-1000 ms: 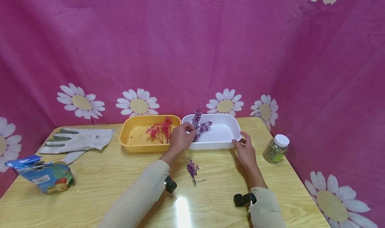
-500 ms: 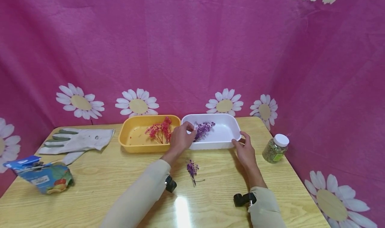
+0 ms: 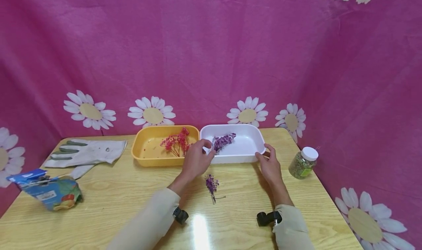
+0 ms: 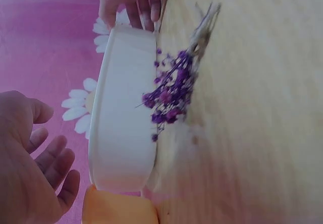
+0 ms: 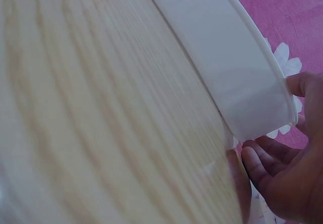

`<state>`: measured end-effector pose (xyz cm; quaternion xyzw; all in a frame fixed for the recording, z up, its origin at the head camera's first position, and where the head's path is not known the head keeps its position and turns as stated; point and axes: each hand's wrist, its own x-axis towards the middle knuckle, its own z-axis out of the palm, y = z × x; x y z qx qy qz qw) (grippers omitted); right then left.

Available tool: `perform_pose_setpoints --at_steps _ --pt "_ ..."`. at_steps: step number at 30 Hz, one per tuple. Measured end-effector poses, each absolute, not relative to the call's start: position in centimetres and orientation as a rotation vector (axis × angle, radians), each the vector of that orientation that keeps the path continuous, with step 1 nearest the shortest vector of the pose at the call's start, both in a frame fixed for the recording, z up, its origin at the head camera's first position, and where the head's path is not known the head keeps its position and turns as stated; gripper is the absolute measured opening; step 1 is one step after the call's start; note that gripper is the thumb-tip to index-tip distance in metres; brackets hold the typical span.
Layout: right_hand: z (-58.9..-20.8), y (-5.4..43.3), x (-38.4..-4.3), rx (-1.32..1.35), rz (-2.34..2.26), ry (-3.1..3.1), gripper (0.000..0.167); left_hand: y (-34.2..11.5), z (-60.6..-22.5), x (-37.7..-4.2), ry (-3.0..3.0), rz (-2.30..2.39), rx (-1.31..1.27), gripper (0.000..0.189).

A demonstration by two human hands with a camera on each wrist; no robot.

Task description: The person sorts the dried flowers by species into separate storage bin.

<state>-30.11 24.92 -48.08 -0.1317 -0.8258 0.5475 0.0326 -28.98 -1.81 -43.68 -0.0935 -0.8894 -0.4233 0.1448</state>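
A bunch of dried purple flowers lies in the left part of the white tray. Beside it, over the tray's near left corner, my left hand has its fingers loosely bent and apart, with nothing between them; the left wrist view shows the same hand. My right hand grips the tray's near right corner, and in the right wrist view its thumb and fingers bracket that corner. A smaller purple sprig lies on the table in front of the tray.
A yellow tray holding red dried flowers adjoins the white one on the left. Work gloves and a blue packet lie at the left. A white-lidded jar stands near the table's right edge.
The purple flowers went from standing upright in my left hand to lying in the white tray. My left hand has let go and drawn slightly back. My right hand stays put.
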Motion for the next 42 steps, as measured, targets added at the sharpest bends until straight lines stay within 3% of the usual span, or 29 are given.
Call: perform_pose_setpoints --at_steps 11,27,42 --pt "-48.1 24.9 -30.0 -0.396 1.652 -2.570 0.062 -2.2 -44.9 -26.4 -2.599 -1.219 -0.300 0.033" --pt "-47.8 24.8 -30.0 -0.393 1.660 -2.568 0.063 -2.8 -45.8 -24.1 -2.764 -1.260 -0.185 0.035" --pt "-47.4 24.4 -29.9 -0.431 1.665 -2.556 0.061 -2.9 -46.3 -22.6 -2.933 -1.207 -0.265 0.039"
